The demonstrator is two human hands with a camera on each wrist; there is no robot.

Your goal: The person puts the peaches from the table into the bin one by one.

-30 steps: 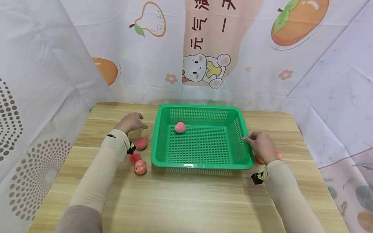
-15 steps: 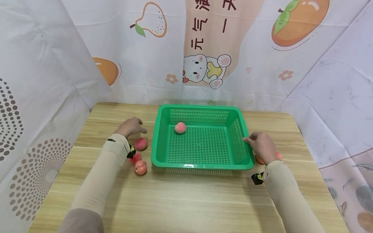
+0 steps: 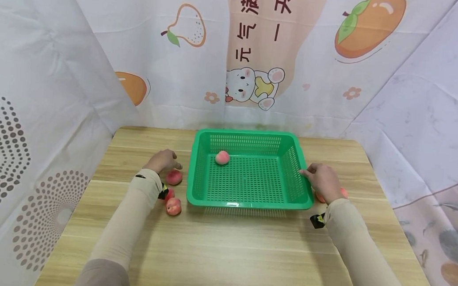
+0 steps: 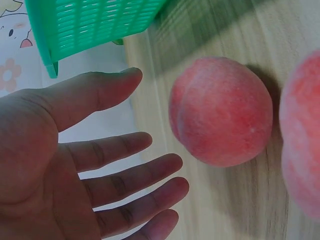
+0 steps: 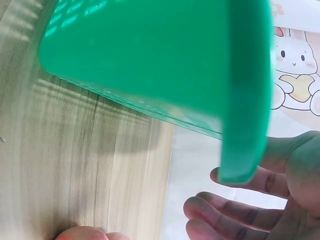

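Head view high, facing down-forward; wrist views close, sharing green basket (image 3: 251, 171)

A light wooden table with a straight plank grain (image 3: 241, 250) fills the lower half of the head view. Behind it hangs a white cloth backdrop (image 3: 202, 70) printed with an outlined pear, orange persimmons, small flowers, a cartoon bear and a peach-coloured band of Chinese characters. Creased side curtains close in the space, one with brown dotted patterns (image 3: 9, 154), the other marbled grey-white (image 3: 433, 130), under even, soft light.
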